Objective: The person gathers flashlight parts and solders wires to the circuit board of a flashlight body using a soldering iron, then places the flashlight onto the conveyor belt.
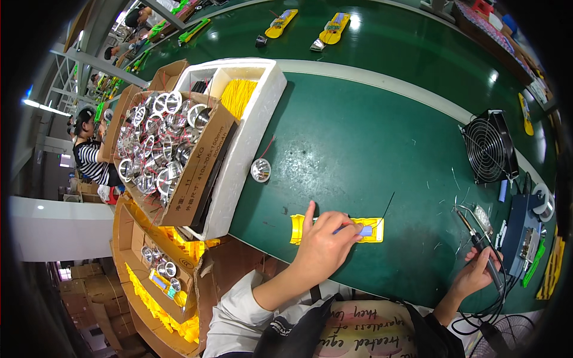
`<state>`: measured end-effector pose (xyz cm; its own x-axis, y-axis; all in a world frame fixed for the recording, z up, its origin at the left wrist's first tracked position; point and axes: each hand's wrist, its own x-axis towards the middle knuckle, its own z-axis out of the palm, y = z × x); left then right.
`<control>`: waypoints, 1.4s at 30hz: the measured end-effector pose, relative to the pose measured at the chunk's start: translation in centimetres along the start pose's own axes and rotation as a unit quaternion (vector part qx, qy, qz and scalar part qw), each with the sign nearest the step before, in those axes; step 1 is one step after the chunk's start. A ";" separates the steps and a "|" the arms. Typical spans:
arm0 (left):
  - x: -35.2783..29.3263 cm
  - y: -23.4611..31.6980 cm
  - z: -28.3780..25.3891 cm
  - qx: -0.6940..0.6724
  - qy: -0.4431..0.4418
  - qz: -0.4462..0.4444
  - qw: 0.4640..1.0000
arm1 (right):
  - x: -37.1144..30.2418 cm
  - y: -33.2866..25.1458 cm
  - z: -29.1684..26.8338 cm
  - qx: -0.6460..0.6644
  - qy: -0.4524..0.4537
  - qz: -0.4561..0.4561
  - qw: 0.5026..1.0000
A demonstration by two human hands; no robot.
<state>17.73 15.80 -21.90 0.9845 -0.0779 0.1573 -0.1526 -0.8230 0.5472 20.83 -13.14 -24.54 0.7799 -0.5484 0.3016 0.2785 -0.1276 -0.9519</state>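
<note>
My left hand (pixel 327 237) is over a yellow plastic flashlight shell (pixel 296 229) lying on the green bench mat. Its fingers pinch a blue cylindrical battery (pixel 365 231) at the shell's right part, while one finger points up and away. A thin black wire (pixel 388 207) sticks up from the shell's right end. Over at the right, my right hand (pixel 477 269) is closed round a soldering iron (pixel 478 241), its tip pointing up and left, away from the shell. A silver reflector cup (pixel 261 170) with a red wire sits alone on the mat.
A carton (pixel 197 173) full of reflector cups rests on a white foam box (pixel 271 89) with yellow wires (pixel 239 97). A black fan (pixel 490 146) and a blue soldering station (pixel 518 224) stand at right. Beyond, a green belt (pixel 394 42) carries yellow shells. Cartons and a person are at left.
</note>
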 end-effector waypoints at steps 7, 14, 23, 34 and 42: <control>-1.0 -0.2 -4.2 -0.057 0.140 0.070 0.986 | 0.2 0.3 -0.7 0.005 -0.001 -0.004 1.000; -5.5 -3.9 -7.7 -0.137 0.294 -0.054 0.944 | 0.4 0.4 -0.5 0.009 0.008 -0.005 1.000; -1.6 -4.3 -6.6 -0.071 0.006 0.022 0.997 | 0.1 0.7 -0.4 -0.005 -0.003 -0.023 1.000; -1.9 -5.1 -4.9 -0.094 0.004 0.023 0.995 | 0.4 0.9 -0.6 -0.009 -0.002 -0.015 1.000; -2.5 0.5 -0.4 -0.043 0.149 -0.104 0.982 | 0.3 0.9 -0.3 -0.011 0.028 -0.007 1.000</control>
<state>15.13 15.84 -21.66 0.9278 0.2658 0.2619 0.0299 -0.7525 0.6579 21.17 -13.66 -25.34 0.7438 -0.5910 0.3122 0.2765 -0.1532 -0.9487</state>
